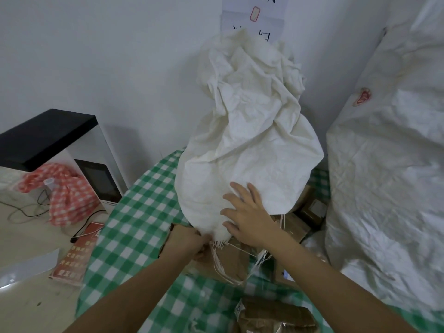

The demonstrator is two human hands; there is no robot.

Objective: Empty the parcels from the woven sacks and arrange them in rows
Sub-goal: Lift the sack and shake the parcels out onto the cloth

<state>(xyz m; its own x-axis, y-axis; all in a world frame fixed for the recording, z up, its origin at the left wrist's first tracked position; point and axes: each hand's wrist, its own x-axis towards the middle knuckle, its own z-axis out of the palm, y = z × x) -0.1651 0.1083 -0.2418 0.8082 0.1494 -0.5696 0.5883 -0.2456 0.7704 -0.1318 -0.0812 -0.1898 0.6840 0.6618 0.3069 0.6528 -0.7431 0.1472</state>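
Left hand (189, 243): clenched on the frayed open hem of the woven sack (247, 145), at about 7 o'clock of the sack's body. Right hand (249, 217): fingers spread and straight, laid flat against the sack's lower face at 5 o'clock, gripping nothing. Sack: white, crumpled, mostly slack, upended on the green-checked tablecloth (134, 212) with mouth toward the wearer and closed end raised at 12 o'clock; loose strands (223, 265) trailing from the hem. Brown parcels (302, 212): spilled under and beside the mouth, from 3 to 6 o'clock; further wrapped parcels (274, 316) at the near table edge. Second sack (389, 188): full, standing at 3 o'clock, unopened as far as can be told. Step judged in hand: shaking out the last contents. Next move likely calls for lifting the sack clear, setting it aside, then lining the heaped parcels in rows. At 9 o'clock, off the table: white cabinet (72, 152), red-checked cloth (64, 193).
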